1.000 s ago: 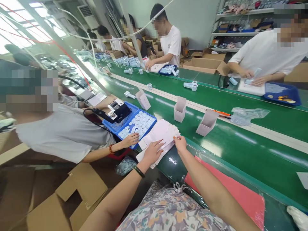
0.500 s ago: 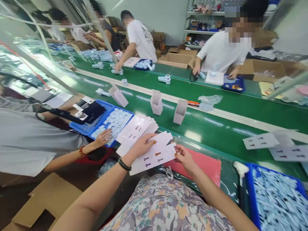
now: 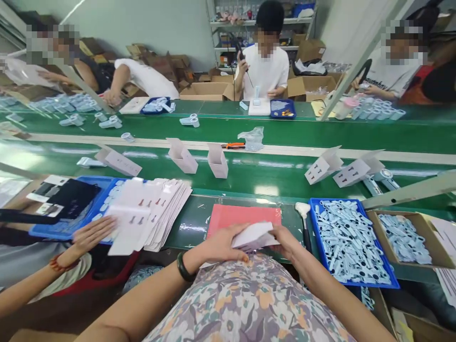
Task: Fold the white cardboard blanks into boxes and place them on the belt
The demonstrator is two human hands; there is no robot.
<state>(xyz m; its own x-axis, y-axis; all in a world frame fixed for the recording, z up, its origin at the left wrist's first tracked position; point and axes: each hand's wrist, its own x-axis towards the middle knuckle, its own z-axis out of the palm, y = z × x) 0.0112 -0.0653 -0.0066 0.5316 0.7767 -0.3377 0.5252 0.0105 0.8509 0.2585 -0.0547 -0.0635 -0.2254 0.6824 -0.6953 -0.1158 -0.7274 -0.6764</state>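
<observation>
A white carton [image 3: 252, 236] is partly opened out between my two hands, just above my lap. Its left side is gripped by my left hand [image 3: 224, 244], thumb below and fingers over the top. My right hand [image 3: 284, 241] has its fingers closed on the carton's right end. Behind the hands a red sheet [image 3: 245, 216] lies on the green table. To the left is a fanned stack of flat white cartons [image 3: 169, 209] printed with small coloured pictures.
Open white cartons [image 3: 218, 161] stand on the green belt [image 3: 270, 173]. A blue tray [image 3: 356, 242] of light blue parts and a white-headed tool [image 3: 302, 209] are at right. A neighbour's hand [image 3: 93, 232] is at the stack's left. Several people work nearby.
The view has swung right. The flat carton my hands held over the stack is now nearer my lap, over the red sheet's edge, and partly opened out. A person opposite has raised a tool.
</observation>
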